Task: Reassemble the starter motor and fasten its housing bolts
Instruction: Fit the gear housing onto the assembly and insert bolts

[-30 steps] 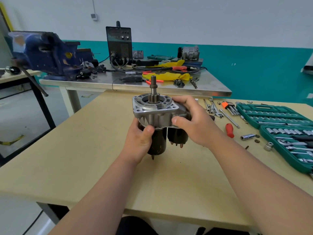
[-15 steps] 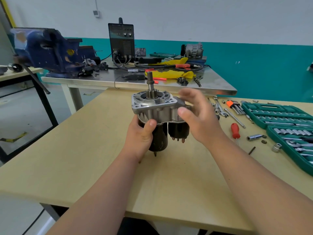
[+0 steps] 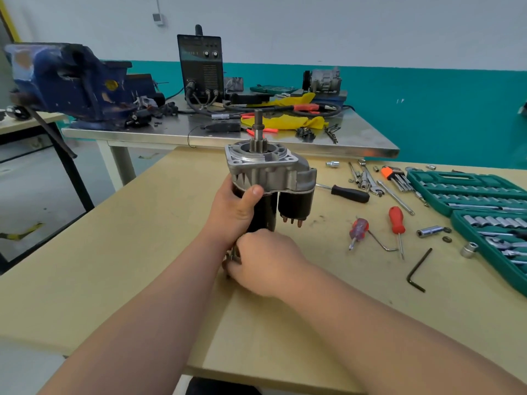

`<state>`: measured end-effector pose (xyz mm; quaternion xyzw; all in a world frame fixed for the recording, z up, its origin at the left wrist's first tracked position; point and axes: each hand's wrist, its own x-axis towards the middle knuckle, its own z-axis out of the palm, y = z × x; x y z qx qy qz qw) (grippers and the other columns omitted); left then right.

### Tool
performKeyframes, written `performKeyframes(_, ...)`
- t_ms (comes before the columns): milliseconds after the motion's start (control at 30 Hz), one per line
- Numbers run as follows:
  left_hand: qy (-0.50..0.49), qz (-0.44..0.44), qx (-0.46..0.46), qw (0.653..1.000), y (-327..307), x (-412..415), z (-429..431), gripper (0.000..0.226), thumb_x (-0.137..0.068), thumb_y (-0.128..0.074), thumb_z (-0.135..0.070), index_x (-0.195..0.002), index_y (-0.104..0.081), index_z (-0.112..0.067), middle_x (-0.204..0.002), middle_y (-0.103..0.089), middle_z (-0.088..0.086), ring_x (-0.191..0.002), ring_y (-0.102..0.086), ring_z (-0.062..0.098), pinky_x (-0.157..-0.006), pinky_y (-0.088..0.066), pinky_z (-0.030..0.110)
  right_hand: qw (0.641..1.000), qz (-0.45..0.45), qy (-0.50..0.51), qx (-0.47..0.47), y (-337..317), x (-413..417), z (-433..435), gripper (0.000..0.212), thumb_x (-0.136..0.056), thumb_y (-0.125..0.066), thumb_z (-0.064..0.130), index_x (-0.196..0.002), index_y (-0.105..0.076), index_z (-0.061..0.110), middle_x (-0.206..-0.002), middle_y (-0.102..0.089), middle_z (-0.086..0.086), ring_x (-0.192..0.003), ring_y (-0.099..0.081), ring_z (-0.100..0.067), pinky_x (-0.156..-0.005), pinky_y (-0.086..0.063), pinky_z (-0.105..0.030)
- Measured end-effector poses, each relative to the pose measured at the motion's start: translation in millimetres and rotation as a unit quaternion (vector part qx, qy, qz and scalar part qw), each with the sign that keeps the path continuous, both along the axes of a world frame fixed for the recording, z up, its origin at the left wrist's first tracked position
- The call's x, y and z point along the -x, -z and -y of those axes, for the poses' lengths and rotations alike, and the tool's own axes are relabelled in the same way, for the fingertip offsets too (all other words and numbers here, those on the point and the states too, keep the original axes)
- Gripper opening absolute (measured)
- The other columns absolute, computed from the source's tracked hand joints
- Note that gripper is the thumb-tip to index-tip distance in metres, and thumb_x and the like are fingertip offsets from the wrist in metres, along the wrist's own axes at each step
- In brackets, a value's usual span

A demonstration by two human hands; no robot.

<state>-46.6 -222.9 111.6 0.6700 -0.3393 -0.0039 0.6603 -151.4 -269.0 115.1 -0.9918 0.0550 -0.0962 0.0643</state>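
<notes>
Workshop, white-over-teal wall [image 3: 427, 104]; pale wood table [image 3: 142, 266] up front, steel bench [image 3: 356, 143] behind. Holds starter [image 3: 271, 172] upright near table's middle with left hand [image 3: 232, 215]: fingers wrapped round black cylinder body, thumb [image 3: 253, 193] pressed at seam under grey cast housing [image 3: 285, 173]. Housing topmost, dull unpainted metal, ribbed down its side, squarish flange with corner holes; toothed pinion [image 3: 258, 144] and plain shaft [image 3: 258, 122] sticking straight up through round opening. Shorter black solenoid [image 3: 295, 205] alongside body on right, copper-tipped terminals pointing down. Hides starter's lower end behind right hand [image 3: 266, 260], so cannot tell whether resting on table. Curls right-hand fingers tight at starter's foot, round thin metal pieces [image 3: 231, 259] poking out on left side; too small to name. Right of starter on table: black-handled driver [image 3: 349, 193], red screwdriver [image 3: 396, 219], bent hex key [image 3: 417, 270], loose socket [image 3: 429, 231], green socket cases [image 3: 467, 189], orange-holdered key set [image 3: 387, 172] farther back. On bench: blue vise [image 3: 71, 84], black welder box [image 3: 201, 67], yellow rag [image 3: 285, 121].
</notes>
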Motion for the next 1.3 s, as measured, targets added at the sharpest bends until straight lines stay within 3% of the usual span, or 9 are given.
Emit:
performKeyframes(100, -0.01, 0.005, -0.004, 1.0, -0.3, 1.5, -2.1, 0.08, -0.046, -0.054, -0.092, -0.101, -0.052, -0.034, -0.098, -0.062, -0.016, -0.085, -0.057, -0.019, -0.068, -0.04, 0.002, 1.0, -0.01, 0.021, -0.017, 6.7, -10.1, -6.0, 0.024, -0.088, -0.053, 0.039, -0.074, -0.047, 0.02, -0.064, -0.037, 0.002, -0.056, -0.039, -0.02, -0.048, -0.025, -0.028)
performKeyframes(267, 0.006, -0.007, 0.017, 1.0, 2.7, -1.2, -5.5, 0.108, -0.043, -0.053, -0.096, -0.123, -0.051, -0.022, -0.116, -0.063, -0.009, -0.104, -0.058, -0.007, -0.081, -0.044, 0.01, 0.996, -0.035, 0.069, -0.044, 7.2, -15.1, 2.5, 0.012, -0.088, -0.054, 0.029, -0.085, -0.047, 0.019, -0.068, -0.036, 0.002, -0.059, -0.039, -0.019, -0.051, -0.029, -0.028)
performKeyframes(467, 0.001, -0.037, 0.018, 0.999, 4.8, -0.5, -6.5, 0.102, -0.039, -0.052, -0.097, -0.113, -0.051, -0.027, -0.113, -0.063, -0.004, -0.103, -0.059, 0.006, -0.088, -0.046, 0.022, 0.993, -0.065, 0.072, -0.072, 5.9, -11.6, 14.2, 0.034, -0.086, -0.058, 0.031, -0.066, -0.033, 0.017, -0.066, -0.042, -0.001, -0.063, -0.047, -0.024, -0.051, -0.032, -0.027)
performKeyframes(567, 0.004, -0.042, 0.028, 0.999, 4.8, -1.6, -7.0, 0.104, -0.039, -0.053, -0.097, -0.115, -0.051, -0.026, -0.112, -0.063, -0.007, -0.102, -0.059, 0.001, -0.084, -0.046, 0.015, 0.991, -0.047, 0.064, -0.107, -8.2, -3.6, 31.2, 0.031, -0.085, -0.058, 0.025, -0.059, -0.046, 0.012, -0.058, -0.048, -0.006, -0.054, -0.048, -0.026, -0.045, -0.035, -0.028)
performKeyframes(667, 0.011, -0.031, 0.03, 0.999, 3.7, -1.5, -6.8, 0.112, -0.041, -0.054, -0.096, -0.122, -0.05, -0.02, -0.115, -0.064, -0.005, -0.104, -0.06, 0.0, -0.086, -0.047, 0.015, 0.978, -0.033, 0.024, -0.203, -23.8, 11.9, 48.6, 0.019, -0.088, -0.059, 0.023, -0.074, -0.067, 0.012, -0.063, -0.067, -0.007, -0.06, -0.066, -0.022, -0.058, -0.057, -0.036)
performKeyframes(833, 0.032, -0.029, 0.033, 0.999, 2.2, 1.3, -5.7, 0.109, -0.043, -0.059, -0.092, -0.123, -0.05, -0.018, -0.117, -0.063, -0.002, -0.105, -0.061, 0.001, -0.081, -0.048, 0.014, 0.9, 0.161, -0.037, -0.403, -58.5, 33.9, 69.9, 0.015, -0.087, -0.065, 0.014, -0.076, -0.069, 0.023, -0.061, -0.068, 0.002, -0.055, -0.065, -0.012, -0.057, -0.057, -0.027)
performKeyframes(933, 0.036, -0.024, 0.024, 0.999, 2.4, 2.7, -6.1, 0.111, -0.045, -0.058, -0.092, -0.13, -0.047, -0.021, -0.123, -0.06, -0.009, -0.111, -0.057, -0.001, -0.085, -0.047, 0.011, 0.858, 0.262, -0.045, -0.44, -83.8, 37.9, 79.0, 0.022, -0.089, -0.063, 0.011, -0.079, -0.071, 0.029, -0.068, -0.069, 0.005, -0.062, -0.066, -0.01, -0.061, -0.057, -0.026)
performKeyframes(1100, 0.047, -0.021, 0.01, 0.999, 4.3, 8.4, -8.3, 0.089, -0.057, -0.06, -0.077, -0.128, -0.048, -0.024, -0.12, -0.061, -0.012, -0.114, -0.056, 0.005, -0.085, -0.049, 0.013, 0.859, 0.314, -0.026, -0.404, -100.9, 26.6, 75.3, 0.018, -0.09, -0.063, 0.012, -0.098, -0.066, 0.028, -0.073, -0.071, 0.01, -0.069, -0.068, -0.008, -0.061, -0.056, -0.02)
performKeyframes(1300, 0.054, -0.019, 0.018, 0.998, -0.5, 18.2, -10.5, 0.102, -0.046, -0.056, -0.092, -0.123, -0.05, -0.026, -0.117, -0.061, -0.014, -0.105, -0.058, -0.008, -0.08, -0.047, 0.009, 0.867, 0.349, -0.034, -0.353, -101.1, 23.5, 64.4, 0.02, -0.087, -0.067, 0.016, -0.081, -0.064, 0.035, -0.067, -0.069, 0.016, -0.057, -0.064, 0.0, -0.05, -0.047, -0.01)
